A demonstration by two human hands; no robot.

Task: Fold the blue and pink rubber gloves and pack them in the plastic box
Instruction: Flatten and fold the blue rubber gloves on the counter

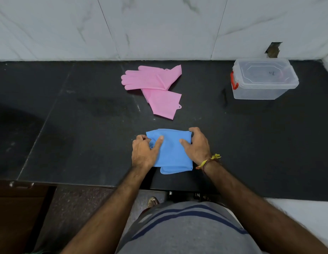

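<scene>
The blue rubber gloves (172, 153) lie folded into a flat packet on the black counter, close to its front edge. My left hand (144, 153) grips the packet's left side, thumb on top and fingers curled round the edge. My right hand (197, 145) grips the right side the same way. Two pink rubber gloves (155, 85) lie flat and overlapping farther back, near the middle of the counter. The clear plastic box (263, 79) with a red latch stands at the back right with its lid on.
The black stone counter (86, 116) ends at a white marble wall (159, 24) behind and at a front edge just in front of my body. A wooden cabinet (18, 208) is below at the left.
</scene>
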